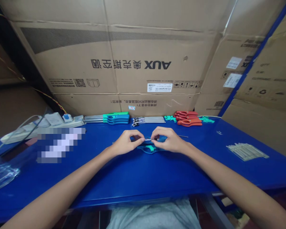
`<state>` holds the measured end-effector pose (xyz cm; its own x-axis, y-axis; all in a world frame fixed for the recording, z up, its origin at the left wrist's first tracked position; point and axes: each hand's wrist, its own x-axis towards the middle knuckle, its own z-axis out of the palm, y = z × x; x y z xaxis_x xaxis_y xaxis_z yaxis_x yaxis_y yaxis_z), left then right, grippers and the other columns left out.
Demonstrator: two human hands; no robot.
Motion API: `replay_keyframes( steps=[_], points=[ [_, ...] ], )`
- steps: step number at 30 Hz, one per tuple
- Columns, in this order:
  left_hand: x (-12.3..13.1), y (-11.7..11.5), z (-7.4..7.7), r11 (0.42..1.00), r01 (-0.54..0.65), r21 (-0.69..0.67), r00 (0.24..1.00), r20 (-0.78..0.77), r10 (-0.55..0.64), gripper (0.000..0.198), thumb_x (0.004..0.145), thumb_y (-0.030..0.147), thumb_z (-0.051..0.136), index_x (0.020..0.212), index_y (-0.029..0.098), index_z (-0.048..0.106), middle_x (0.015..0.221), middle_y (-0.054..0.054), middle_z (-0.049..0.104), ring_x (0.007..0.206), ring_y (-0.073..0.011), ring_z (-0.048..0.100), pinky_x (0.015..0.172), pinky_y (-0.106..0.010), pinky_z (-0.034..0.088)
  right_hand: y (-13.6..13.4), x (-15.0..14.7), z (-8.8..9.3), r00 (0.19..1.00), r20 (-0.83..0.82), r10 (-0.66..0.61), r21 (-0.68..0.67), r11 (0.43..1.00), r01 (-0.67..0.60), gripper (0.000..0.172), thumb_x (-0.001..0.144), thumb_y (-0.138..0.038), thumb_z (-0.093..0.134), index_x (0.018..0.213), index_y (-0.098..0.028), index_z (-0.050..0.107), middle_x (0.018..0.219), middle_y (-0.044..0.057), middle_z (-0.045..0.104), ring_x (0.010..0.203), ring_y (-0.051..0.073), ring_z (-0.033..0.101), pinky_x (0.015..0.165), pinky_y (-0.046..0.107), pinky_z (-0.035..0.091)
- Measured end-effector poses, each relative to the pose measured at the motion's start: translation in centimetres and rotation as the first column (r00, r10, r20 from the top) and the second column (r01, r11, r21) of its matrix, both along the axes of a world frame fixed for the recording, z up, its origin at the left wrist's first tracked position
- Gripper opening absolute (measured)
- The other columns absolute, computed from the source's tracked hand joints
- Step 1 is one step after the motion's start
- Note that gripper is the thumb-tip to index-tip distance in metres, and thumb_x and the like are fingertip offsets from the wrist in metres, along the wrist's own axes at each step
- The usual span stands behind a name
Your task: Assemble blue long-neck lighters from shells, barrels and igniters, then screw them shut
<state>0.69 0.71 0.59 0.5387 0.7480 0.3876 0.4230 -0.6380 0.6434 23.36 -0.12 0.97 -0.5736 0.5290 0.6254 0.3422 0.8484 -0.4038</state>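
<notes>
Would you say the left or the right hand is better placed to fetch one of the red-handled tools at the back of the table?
Probably the right hand: the red-handled tools lie just beyond it, right of centre, while the left hand sits nearer the blue-handled tools.

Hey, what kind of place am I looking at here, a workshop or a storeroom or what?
Probably a small assembly bench set up in a storeroom: large cardboard cartons stacked behind a blue table, sorted piles of blue handles and red handles, and both hands fitting a thin metal rod.
</notes>
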Motion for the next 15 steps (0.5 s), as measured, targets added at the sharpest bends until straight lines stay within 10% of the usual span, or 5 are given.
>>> replay_keyframes(
  steps=[15],
  points=[
    [0.16,0.34,-0.6,0.972,-0.016,-0.234,0.986,0.16,0.055,0.029,0.087,0.046,0.051,0.085,0.017,0.051,0.07,-0.004,0.067,0.056,-0.0151,0.065,0.058,-0.027,0.051,0.42,0.43,-0.18,0.996,0.071,-0.044,0.022,0.999,0.043,0.013,0.08,-0.012,0.058,0.09,-0.015,0.065,0.086,0.007,0.066,0.071,0.014,0.06,0.067,0.027,0.051]
  ],
)
